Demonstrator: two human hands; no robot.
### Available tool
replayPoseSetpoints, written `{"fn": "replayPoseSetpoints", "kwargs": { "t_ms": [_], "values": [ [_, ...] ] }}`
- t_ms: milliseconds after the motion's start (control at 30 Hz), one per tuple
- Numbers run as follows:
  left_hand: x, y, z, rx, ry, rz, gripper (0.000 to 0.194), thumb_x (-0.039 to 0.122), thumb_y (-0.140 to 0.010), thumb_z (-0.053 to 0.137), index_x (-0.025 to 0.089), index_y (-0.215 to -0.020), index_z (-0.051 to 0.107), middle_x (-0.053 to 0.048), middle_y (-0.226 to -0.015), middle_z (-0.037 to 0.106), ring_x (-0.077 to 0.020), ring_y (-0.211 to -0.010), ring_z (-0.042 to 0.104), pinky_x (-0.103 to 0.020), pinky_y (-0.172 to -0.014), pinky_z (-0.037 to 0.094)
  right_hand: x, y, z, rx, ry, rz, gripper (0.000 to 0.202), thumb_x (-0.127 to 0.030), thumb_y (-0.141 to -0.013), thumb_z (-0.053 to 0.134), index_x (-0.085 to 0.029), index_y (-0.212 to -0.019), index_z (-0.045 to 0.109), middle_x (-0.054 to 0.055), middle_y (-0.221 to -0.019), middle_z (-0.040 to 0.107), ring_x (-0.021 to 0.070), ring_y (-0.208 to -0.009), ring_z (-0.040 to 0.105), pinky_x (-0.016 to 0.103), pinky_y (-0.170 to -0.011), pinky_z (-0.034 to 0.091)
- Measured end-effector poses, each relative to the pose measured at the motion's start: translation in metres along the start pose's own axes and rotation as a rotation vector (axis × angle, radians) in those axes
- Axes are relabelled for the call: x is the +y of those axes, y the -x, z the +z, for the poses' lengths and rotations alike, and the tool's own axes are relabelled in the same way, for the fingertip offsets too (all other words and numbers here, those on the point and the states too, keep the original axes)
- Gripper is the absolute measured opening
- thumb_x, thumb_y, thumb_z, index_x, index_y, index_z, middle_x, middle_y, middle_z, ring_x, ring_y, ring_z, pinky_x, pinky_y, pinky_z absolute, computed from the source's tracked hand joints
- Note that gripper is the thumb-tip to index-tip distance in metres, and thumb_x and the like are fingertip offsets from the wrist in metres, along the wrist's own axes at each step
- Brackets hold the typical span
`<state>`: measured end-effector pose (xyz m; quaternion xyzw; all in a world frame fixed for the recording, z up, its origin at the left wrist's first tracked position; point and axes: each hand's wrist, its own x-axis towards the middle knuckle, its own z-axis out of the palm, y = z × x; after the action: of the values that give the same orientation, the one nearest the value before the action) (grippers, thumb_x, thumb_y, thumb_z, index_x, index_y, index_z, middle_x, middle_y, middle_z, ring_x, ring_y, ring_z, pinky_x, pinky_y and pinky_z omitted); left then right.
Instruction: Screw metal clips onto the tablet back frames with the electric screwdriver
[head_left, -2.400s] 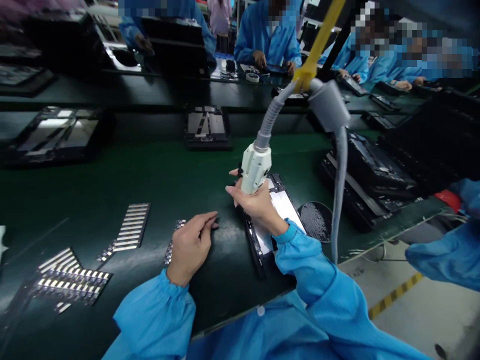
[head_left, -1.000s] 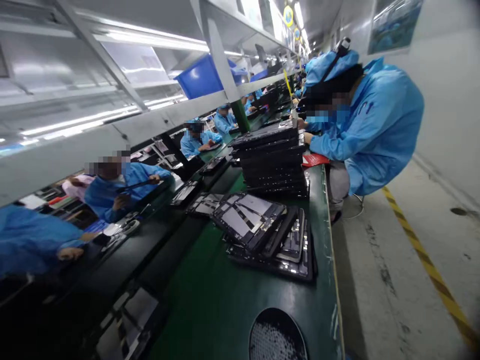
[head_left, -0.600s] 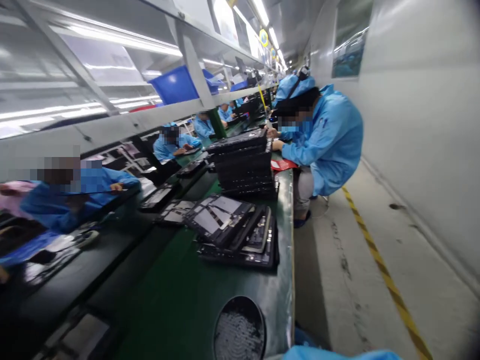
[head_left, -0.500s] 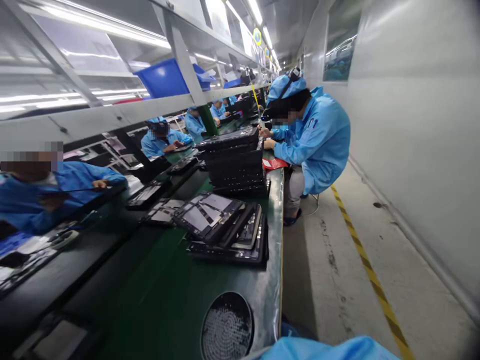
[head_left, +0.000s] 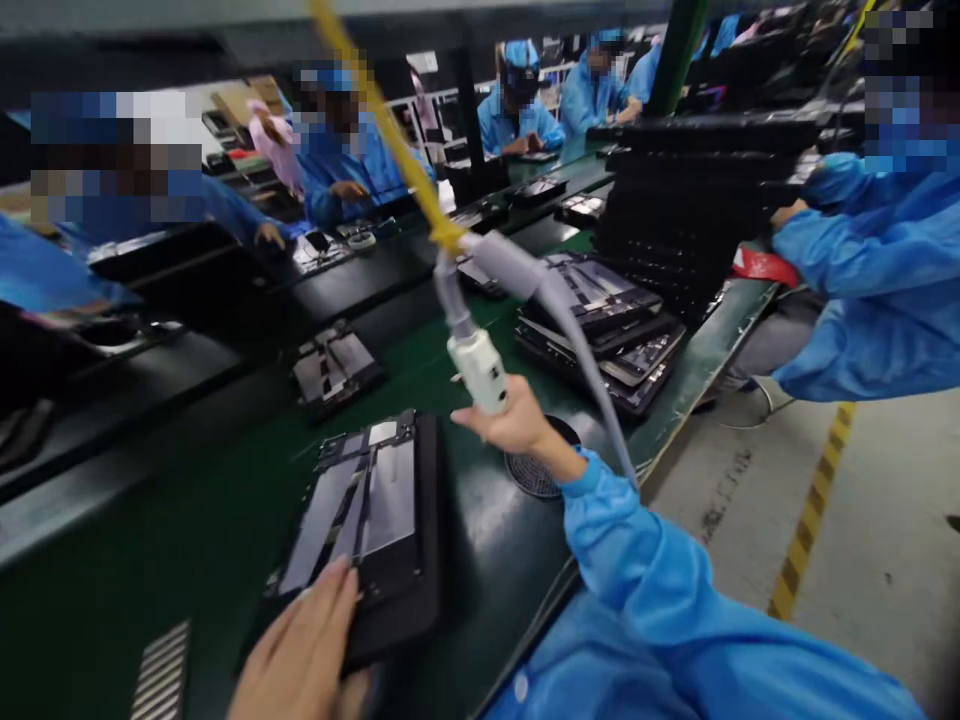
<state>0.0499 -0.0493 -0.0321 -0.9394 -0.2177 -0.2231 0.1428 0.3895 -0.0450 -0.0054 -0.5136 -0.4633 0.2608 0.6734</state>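
**While the left hand point(head_left: 300, 650) lies open on a bare-backed tablet point(head_left: 390, 485), the right hand point(head_left: 517, 420) grips a hose-fed tool point(head_left: 480, 370)**

Left of the left hand lies a striped strip point(head_left: 161, 670). Sliding fingertips could snag the tablet's ribbons or skid it across the tabletop point(head_left: 480, 570). Beneath them it looks black-framed, with pale silver panels. Apart from the left, the right hand is closed around the white tool; its sleeve could tip the round dish point(head_left: 532, 478) beside the wrist.
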Motion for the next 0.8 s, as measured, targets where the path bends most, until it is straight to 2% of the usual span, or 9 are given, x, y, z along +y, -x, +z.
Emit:
{"fn": "replayPoseSetpoints", "kwargs": {
  "t_ms": [67, 133, 233, 300, 367, 533, 633, 733, 800],
  "values": [
    [0.025, -0.003, 0.003, -0.086, -0.011, 0.076, 0.074, 0.023, -0.085, 0.052, 0.014, -0.153, 0.022, -0.014, -0.137, 0.057, -0.0278, -0.118, 0.06, -0.04, -0.11, 0.037, 0.002, 0.0, -0.025, 0.033, -0.059, 0.054, 0.022, -0.027, -0.065, 0.076, -0.017, -0.078, 0.061, -0.007, -0.045, 0.053, 0.0108, -0.039, 0.048, 0.026, -0.046, 0.044],
    [0.044, -0.015, 0.008, -0.13, 0.0, 0.116, 0.073, 0.028, -0.089, 0.051, 0.011, -0.152, 0.021, -0.015, -0.138, 0.056, -0.0298, -0.125, 0.055, -0.045, -0.117, 0.024, 0.004, 0.003, -0.04, 0.081, -0.117, 0.08, 0.027, -0.03, -0.065, 0.076, -0.018, -0.081, 0.059, -0.009, -0.04, 0.052, 0.0101, -0.034, 0.046, 0.025, -0.041, 0.042],
    [0.053, -0.039, 0.02, -0.136, 0.018, 0.206, 0.072, 0.045, -0.09, 0.05, 0.01, -0.149, 0.029, -0.014, -0.137, 0.057, -0.0322, -0.126, 0.053, -0.049, -0.121, 0.009, 0.008, 0.008, -0.047, 0.157, -0.159, 0.068, 0.031, -0.033, -0.063, 0.079, -0.018, -0.079, 0.057, -0.009, -0.039, 0.053, 0.0096, -0.032, 0.047, 0.024, -0.039, 0.042],
    [0.052, -0.056, 0.03, -0.143, 0.031, 0.237, 0.074, 0.054, -0.088, 0.051, 0.007, -0.144, 0.039, -0.016, -0.137, 0.056, -0.0331, -0.126, 0.053, -0.05, -0.121, 0.006, 0.011, 0.011, -0.046, 0.188, -0.16, 0.063, 0.03, -0.03, -0.062, 0.078, -0.018, -0.078, 0.057, -0.009, -0.038, 0.053, 0.0092, -0.031, 0.047, 0.024, -0.04, 0.043],
    [0.054, -0.07, 0.039, -0.138, 0.053, 0.249, 0.07, 0.054, -0.087, 0.052, 0.005, -0.136, 0.047, -0.019, -0.135, 0.057, -0.0337, -0.127, 0.052, -0.052, -0.121, 0.008, 0.013, 0.012, -0.043, 0.208, -0.151, 0.063, 0.027, -0.028, -0.063, 0.077, -0.018, -0.078, 0.058, -0.009, -0.039, 0.054, 0.0091, -0.032, 0.047, 0.024, -0.04, 0.043],
    [0.084, -0.087, 0.053, -0.061, 0.168, 0.203, 0.039, 0.025, -0.09, 0.052, 0.003, -0.123, 0.057, -0.018, -0.124, 0.066, -0.0302, -0.123, 0.057, -0.053, -0.117, 0.024, 0.015, 0.009, -0.036, 0.212, -0.117, 0.055, 0.024, -0.025, -0.063, 0.075, -0.018, -0.082, 0.061, -0.009, -0.04, 0.054, 0.0095, -0.033, 0.048, 0.025, -0.041, 0.043],
    [0.096, -0.091, 0.053, -0.016, 0.244, 0.163, 0.037, 0.028, -0.093, 0.053, 0.005, -0.121, 0.057, -0.017, -0.122, 0.067, -0.0306, -0.12, 0.059, -0.056, -0.114, 0.03, 0.017, 0.007, -0.033, 0.202, -0.091, 0.051, 0.022, -0.023, -0.064, 0.073, -0.018, -0.082, 0.062, -0.009, -0.04, 0.054, 0.0101, -0.033, 0.048, 0.027, -0.042, 0.043],
    [0.086, -0.088, 0.05, 0.014, 0.348, 0.187, 0.044, 0.034, -0.092, 0.058, 0.005, -0.125, 0.055, -0.016, -0.123, 0.066, -0.0315, -0.122, 0.058, -0.06, -0.114, 0.029, 0.019, 0.006, -0.03, 0.196, -0.064, 0.057, 0.019, -0.023, -0.064, 0.073, -0.019, -0.08, 0.063, -0.009, -0.041, 0.054, 0.0109, -0.034, 0.048, 0.028, -0.044, 0.045],
    [0.071, -0.081, 0.05, 0.091, 0.428, 0.13, 0.039, 0.02, -0.09, 0.059, 0.008, -0.127, 0.055, -0.013, -0.12, 0.068, -0.0273, -0.118, 0.061, -0.056, -0.114, 0.034, 0.021, 0.005, -0.029, 0.186, -0.041, 0.059, 0.018, -0.023, -0.064, 0.073, -0.02, -0.079, 0.062, -0.009, -0.04, 0.054, 0.0112, -0.035, 0.049, 0.03, -0.048, 0.048]
  ]
}}
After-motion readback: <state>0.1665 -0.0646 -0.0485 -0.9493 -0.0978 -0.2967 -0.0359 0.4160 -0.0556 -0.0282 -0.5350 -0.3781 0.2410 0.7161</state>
